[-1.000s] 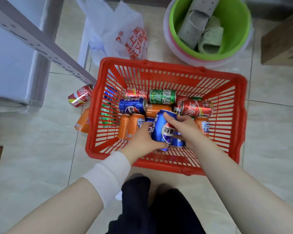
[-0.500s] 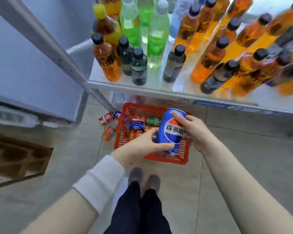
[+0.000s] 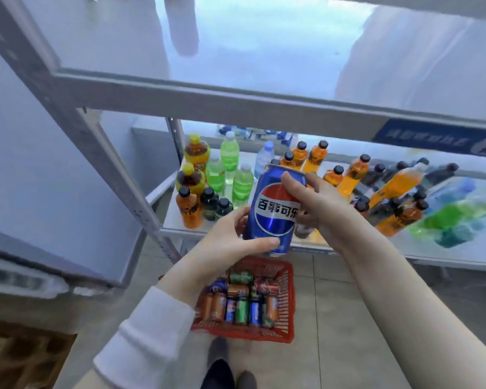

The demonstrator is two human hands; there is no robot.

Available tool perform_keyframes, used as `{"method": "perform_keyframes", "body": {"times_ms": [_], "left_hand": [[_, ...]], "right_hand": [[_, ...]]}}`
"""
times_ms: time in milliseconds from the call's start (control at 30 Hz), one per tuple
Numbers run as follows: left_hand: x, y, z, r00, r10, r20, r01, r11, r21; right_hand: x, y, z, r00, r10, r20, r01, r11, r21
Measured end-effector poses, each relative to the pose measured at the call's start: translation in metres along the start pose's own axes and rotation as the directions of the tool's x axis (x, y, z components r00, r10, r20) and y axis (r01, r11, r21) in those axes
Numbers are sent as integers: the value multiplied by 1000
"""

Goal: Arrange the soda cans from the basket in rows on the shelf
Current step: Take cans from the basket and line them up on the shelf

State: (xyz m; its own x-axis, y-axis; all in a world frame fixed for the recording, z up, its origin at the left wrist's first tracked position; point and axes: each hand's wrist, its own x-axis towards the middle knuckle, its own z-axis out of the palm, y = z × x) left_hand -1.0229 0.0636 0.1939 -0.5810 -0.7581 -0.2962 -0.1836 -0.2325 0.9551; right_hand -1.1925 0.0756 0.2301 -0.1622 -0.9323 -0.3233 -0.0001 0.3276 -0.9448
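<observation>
Blue Pepsi can (image 3: 274,209) sits nearly upright in a two-handed grip: left hand (image 3: 222,248) curled round its base, right hand (image 3: 320,209) round its top. Red basket (image 3: 250,334) lies below the grip, grey shelf (image 3: 236,105) above.

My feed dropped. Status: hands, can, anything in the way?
Left hand and right hand grip the can, top up, not yet shelved. Bottles crowd the lower shelf. Basket holds more cans.
</observation>
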Motion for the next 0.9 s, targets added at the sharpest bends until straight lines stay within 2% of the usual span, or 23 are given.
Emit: {"method": "perform_keyframes", "body": {"times_ms": [233, 333, 633, 900], "left_hand": [[1, 83, -29, 981, 192, 23, -193, 972, 134], [5, 108, -38, 969, 247, -1, -244, 961, 128], [52, 169, -57, 958, 285, -30, -281, 955, 92], [123, 214, -84, 956, 286, -58, -279, 954, 105]], "right_hand": [[-7, -88, 4, 975, -219, -44, 218, 976, -23], [-4, -117, 2, 957, -286, -40, 284, 958, -45], [37, -181, -7, 930, -368, -27, 363, 926, -102], [117, -227, -26, 915, -401, 39, 403, 910, -99]]}}
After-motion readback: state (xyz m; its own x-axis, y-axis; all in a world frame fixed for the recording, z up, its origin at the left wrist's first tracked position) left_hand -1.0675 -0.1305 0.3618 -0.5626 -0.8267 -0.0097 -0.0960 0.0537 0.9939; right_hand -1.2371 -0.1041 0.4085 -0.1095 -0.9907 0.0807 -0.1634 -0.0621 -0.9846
